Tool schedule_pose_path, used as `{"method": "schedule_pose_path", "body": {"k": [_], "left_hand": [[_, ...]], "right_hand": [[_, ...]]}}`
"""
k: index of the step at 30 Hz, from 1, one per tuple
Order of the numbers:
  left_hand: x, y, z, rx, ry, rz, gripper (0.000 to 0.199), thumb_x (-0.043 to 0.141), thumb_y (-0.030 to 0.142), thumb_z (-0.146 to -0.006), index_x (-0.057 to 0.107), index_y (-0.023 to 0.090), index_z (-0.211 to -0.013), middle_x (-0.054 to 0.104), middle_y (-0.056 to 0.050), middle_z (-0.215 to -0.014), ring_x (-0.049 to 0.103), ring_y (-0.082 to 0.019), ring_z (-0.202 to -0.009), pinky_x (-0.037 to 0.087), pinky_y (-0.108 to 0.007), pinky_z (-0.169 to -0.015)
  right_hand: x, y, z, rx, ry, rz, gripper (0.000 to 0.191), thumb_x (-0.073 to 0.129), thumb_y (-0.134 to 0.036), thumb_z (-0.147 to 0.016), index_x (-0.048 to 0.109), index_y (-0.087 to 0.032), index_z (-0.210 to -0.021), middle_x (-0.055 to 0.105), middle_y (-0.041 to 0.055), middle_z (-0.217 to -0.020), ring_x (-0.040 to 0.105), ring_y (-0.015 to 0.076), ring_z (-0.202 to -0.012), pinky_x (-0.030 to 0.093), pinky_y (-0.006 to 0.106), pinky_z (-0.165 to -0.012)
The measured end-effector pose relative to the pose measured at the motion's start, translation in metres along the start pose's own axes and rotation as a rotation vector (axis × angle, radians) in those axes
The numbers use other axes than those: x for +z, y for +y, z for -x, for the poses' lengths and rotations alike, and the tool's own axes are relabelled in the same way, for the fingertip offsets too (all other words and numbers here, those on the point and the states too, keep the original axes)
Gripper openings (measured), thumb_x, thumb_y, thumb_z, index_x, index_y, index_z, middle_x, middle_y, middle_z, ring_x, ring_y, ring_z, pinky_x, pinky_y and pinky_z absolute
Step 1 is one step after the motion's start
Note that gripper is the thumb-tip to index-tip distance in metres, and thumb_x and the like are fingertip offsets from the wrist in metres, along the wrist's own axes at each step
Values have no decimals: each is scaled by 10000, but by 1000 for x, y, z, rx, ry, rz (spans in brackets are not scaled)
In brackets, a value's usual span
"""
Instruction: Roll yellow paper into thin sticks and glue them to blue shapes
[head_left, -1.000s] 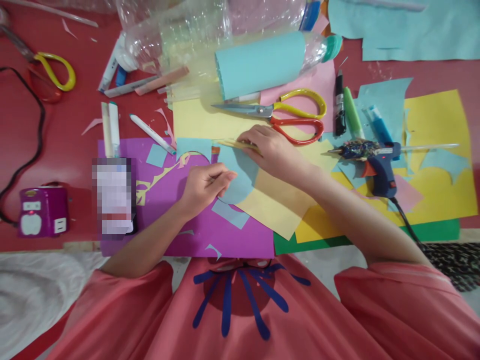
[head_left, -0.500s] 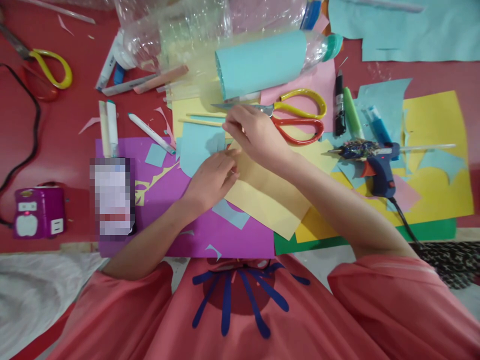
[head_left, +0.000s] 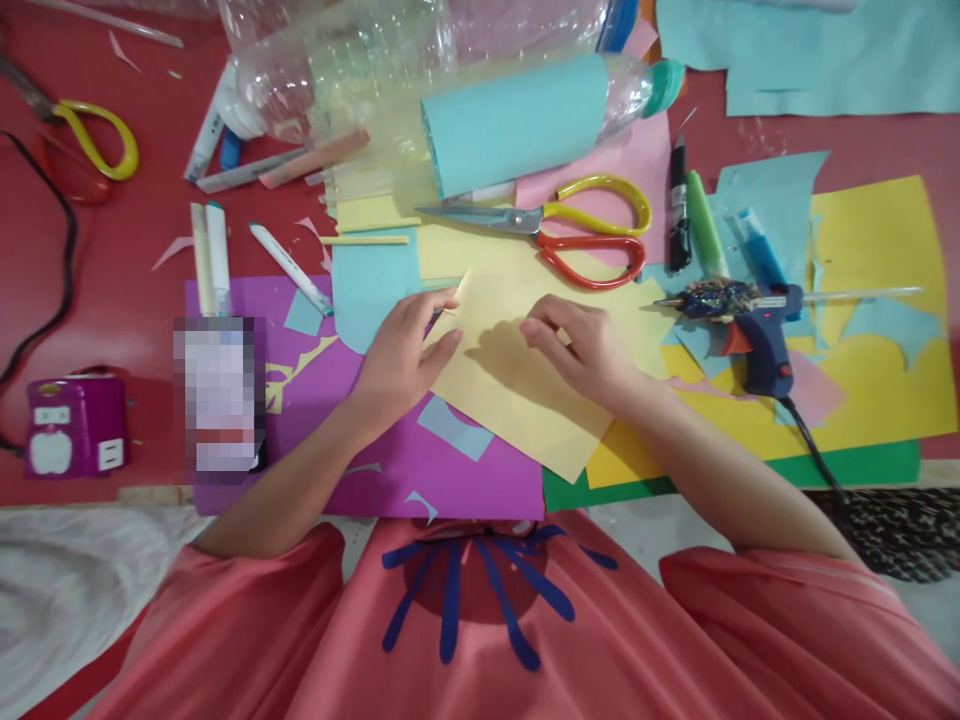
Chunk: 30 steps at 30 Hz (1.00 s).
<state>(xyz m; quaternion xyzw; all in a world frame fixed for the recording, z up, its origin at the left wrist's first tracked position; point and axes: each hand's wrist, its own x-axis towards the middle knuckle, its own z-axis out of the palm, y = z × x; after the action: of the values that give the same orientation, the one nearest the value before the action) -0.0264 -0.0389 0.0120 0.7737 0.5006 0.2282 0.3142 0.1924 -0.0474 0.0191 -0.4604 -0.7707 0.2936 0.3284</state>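
My left hand (head_left: 405,345) is closed in a pinch on a thin pale yellow paper strip (head_left: 465,281), its tip poking up past the fingers. Right of it, my right hand (head_left: 574,345) hovers over a pale yellow paper sheet (head_left: 555,425) with curled fingers; whatever they may hold is hidden. A light blue paper piece (head_left: 375,285) with a rounded lower corner lies beyond my left hand, with a thin yellow strip (head_left: 365,240) across its top. Scissors (head_left: 525,218) with one yellow and one red handle rest beyond both hands, blades slightly apart.
Clear plastic bottles, one wrapped in blue paper (head_left: 517,125), lie at the back. A glue gun (head_left: 765,335) sits at right on yellow paper (head_left: 862,390). Purple paper (head_left: 465,490), a phone (head_left: 219,400), markers (head_left: 289,265) and a purple box (head_left: 75,425) occupy the left side.
My right hand has moved down and right, away from my left hand, uncovering the scissors' blades. The blue paper piece and the yellow strip on it have shifted left.
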Motion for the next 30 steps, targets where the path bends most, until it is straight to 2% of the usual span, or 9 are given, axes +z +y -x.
{"method": "schedule_pose_path", "body": {"k": [3, 6, 13, 15, 18, 20, 24, 27, 30], "left_hand": [[2, 0, 0, -14, 20, 196, 209, 537, 270, -879, 536, 226, -1083, 583, -70, -1270, 549, -190, -1193, 458, -328, -1001], [2, -1, -1, -52, 44, 345, 215, 579, 208, -830, 578, 208, -1045, 543, -76, -1303, 541, -180, -1213, 453, -306, -1017], [-1, 2, -3, -208, 66, 518, 244, 645, 227, -765, 668, 183, -1004, 628, -66, -1179, 620, -164, -1045, 505, -297, -944], [-2, 3, -3, -235, 58, 532, 287, 665, 220, -741, 677, 172, -1024, 648, -64, -1151, 622, -167, -1042, 489, -313, -977], [-2, 2, -4, -265, 28, 536, 339, 656, 217, -739, 675, 163, -1073, 662, -63, -1136, 617, -181, -1069, 473, -343, -1010], [-4, 1, -4, -264, 12, 540, 373, 640, 205, -744, 665, 163, -1114, 655, -63, -1160, 608, -186, -1096, 464, -351, -1021], [-8, 2, -5, -248, -9, 539, 397, 633, 190, -742, 666, 162, -1136, 645, -69, -1188, 600, -189, -1103, 472, -340, -998], [-11, 4, -4, -246, -40, 532, 389, 634, 190, -744, 674, 157, -1129, 636, -82, -1222, 588, -200, -1133, 469, -344, -998], [-16, 6, -4, -257, -109, 536, 418, 638, 208, -738, 663, 159, -1153, 613, -90, -1277, 567, -223, -1188, 450, -372, -1032]], "right_hand": [[5, 4, 0, -73, 43, -33, 208, 440, -298, -932, 457, -201, -749, 535, 2, -676, 469, 89, -565, 379, 221, -527], [9, 9, 0, -118, 75, -27, 154, 468, -239, -913, 481, -196, -766, 559, 2, -682, 479, 86, -568, 376, 212, -515], [-2, 10, -1, 24, 52, 23, 451, 355, -422, -968, 355, -205, -573, 409, -31, -491, 374, 73, -441, 296, 233, -446], [-4, 12, -1, 59, 34, 58, 494, 311, -452, -977, 371, -203, -556, 445, -12, -486, 413, 91, -454, 338, 253, -476], [-2, 16, -2, 16, 52, 149, 406, 337, -420, -972, 538, -189, -706, 647, 69, -724, 591, 176, -697, 475, 336, -688], [1, 19, -3, 5, 59, 216, 283, 404, -390, -950, 589, -184, -889, 686, 108, -928, 615, 238, -906, 486, 420, -846], [5, 22, -2, 50, 23, 253, 292, 434, -358, -935, 528, -192, -1157, 604, 146, -1244, 537, 281, -1196, 435, 510, -1010], [6, 23, -2, 60, 16, 243, 314, 422, -335, -939, 494, -191, -1209, 523, 155, -1361, 470, 279, -1299, 401, 531, -1061], [5, 23, -2, 67, 2, 236, 318, 414, -331, -942, 488, -165, -1204, 503, 173, -1383, 447, 273, -1328, 393, 525, -1078]]}}
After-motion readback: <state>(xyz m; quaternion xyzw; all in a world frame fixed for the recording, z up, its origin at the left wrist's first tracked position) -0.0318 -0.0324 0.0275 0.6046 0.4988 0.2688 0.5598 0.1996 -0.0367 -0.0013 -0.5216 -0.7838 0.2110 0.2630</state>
